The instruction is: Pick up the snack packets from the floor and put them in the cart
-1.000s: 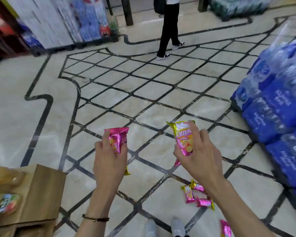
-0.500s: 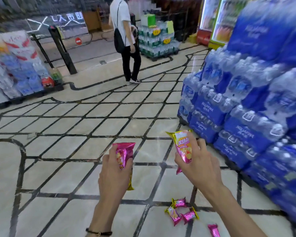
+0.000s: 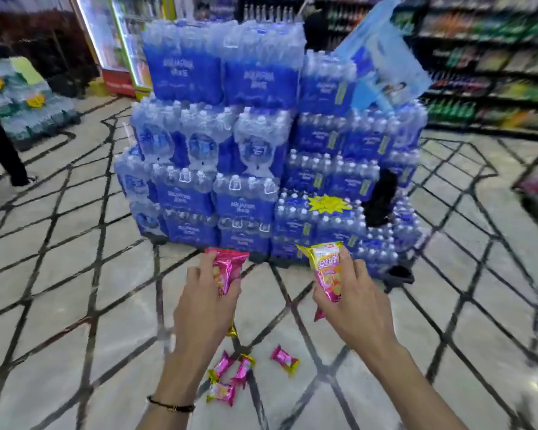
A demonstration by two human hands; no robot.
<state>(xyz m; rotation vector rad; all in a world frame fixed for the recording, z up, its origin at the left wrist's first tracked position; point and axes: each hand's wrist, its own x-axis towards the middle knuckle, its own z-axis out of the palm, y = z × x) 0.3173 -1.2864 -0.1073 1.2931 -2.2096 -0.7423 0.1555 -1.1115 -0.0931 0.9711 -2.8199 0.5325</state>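
Head view, nearest to farthest. At the bottom edge, two bare forearms reach forward; the left wrist wears a thin dark bracelet (image 3: 171,405). Between the forearms, on the pale tiled floor (image 3: 75,274) with its dark diagonal lines, lie four loose snack packets: a cluster of three (image 3: 222,392) close together, some touching, and a single packet (image 3: 284,360) a little apart to their right. Above them, the left hand (image 3: 204,302) is seen from the back, its fingers curled round a pink packet (image 3: 229,268) held roughly upright, whose crimped top stands clear of the fingers and whose gold lower end shows below the hand. The right hand (image 3: 357,305), also back to the camera, has thumb and fingers wrapped round a yellow-topped packet (image 3: 328,271), upright and tilted slightly left, its pink lower end showing under the palm. The two hands are level and apart, each with one packet raised off the floor. Beyond the hands stands a stepped stack of shrink-wrapped water bottles (image 3: 246,150) in blue film, with a yellow starburst tag (image 3: 328,203) on a low tier and a tilted blue poster (image 3: 382,63) on top. At far left a passer-by's dark trouser leg (image 3: 0,156) and a second bottle stack (image 3: 25,107) are visible; behind, a lit cooler (image 3: 118,41) and, at right, blurred shelves (image 3: 494,57) of goods.
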